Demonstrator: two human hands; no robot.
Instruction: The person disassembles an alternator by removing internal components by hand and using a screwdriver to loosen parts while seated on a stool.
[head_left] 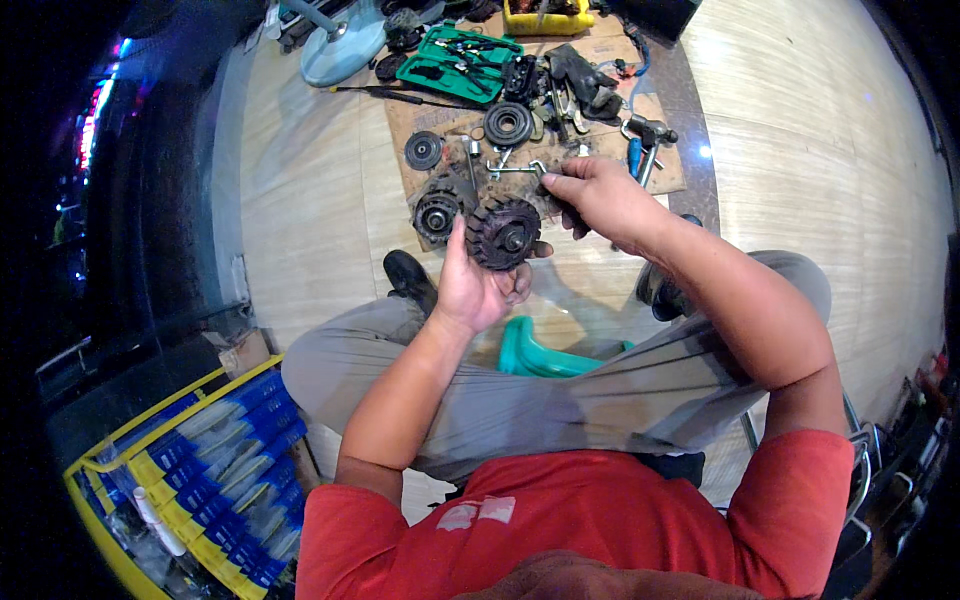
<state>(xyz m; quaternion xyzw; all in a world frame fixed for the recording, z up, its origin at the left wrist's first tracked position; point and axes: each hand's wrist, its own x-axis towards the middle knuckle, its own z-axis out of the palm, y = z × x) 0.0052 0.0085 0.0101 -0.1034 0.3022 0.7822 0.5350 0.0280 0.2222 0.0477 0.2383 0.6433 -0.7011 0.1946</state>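
Note:
My left hand is closed round a black, greasy alternator rotor with a toothed rim and a short shaft at its centre. The rotor is held up off the floor, its shaft end facing me. To the right, my right hand has thumb and forefinger pressed together and the other fingers curled under; whatever they pinch is hidden. Just past its fingertips lies a bent metal wrench. Left of the rotor sits a dark alternator housing. Beyond it are a grooved pulley and a larger black pulley.
Dirty cardboard lies under the parts. On it are an open green tool case, dark gloves, a hammer and a blue-handled screwdriver. A yellow container stands behind. A green stool is between my legs.

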